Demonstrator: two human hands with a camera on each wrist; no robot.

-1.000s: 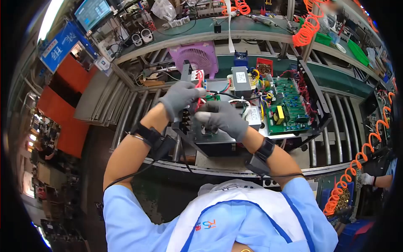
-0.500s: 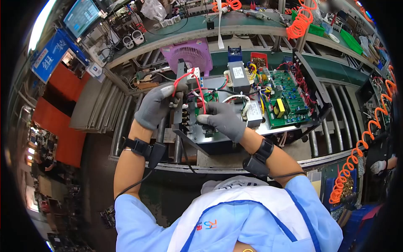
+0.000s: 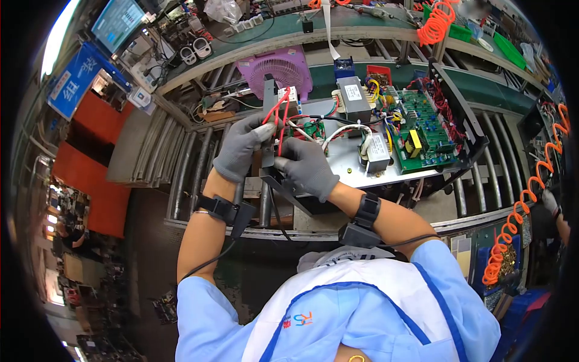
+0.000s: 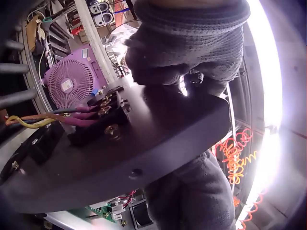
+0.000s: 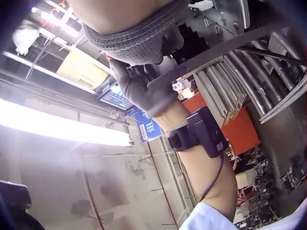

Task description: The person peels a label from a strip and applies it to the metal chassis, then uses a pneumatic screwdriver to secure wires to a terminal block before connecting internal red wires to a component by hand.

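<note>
The left hand (image 3: 241, 145) is pinching a loop of red wires (image 3: 278, 114) at the black end panel (image 3: 267, 130) of an open metal chassis (image 3: 356, 163) — the wires are arching up just above and between the two gloved hands. The right hand (image 3: 307, 168) is curling its fingers around the same wires lower down, just beside the left hand. Outward, a green circuit board (image 3: 422, 130) is sitting in the chassis well to the right, and a purple fan (image 3: 283, 67) is standing behind.

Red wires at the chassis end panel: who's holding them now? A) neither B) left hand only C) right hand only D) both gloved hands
D: in the head view the left hand pinches the red wires near the top of the black end panel, and the right hand grips them lower down.
</note>
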